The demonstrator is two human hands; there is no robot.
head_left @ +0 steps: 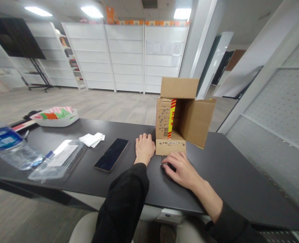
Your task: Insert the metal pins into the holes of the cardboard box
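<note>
A cardboard box (163, 118) stands on the dark table with its open side facing me and its flaps spread. Small round metal heads and holes dot its left panel and its lower front flap (171, 147). Palm down on the table, my left hand (145, 148) rests just left of the box, fingers close together and slightly bent, with nothing visible in them. In front of the lower flap, my right hand (181, 168) has its thumb and index fingertips brought together at thin metal pieces (162, 161), which look like screws or nails. The hand partly hides them.
Left of my hands lie a phone (112, 154), white tissues (92, 139) and a clear plastic case (59, 160). A water bottle (12, 145) is at the far left, before a white tray (58, 122) with colourful packets. A perforated panel (278, 111) borders the right side.
</note>
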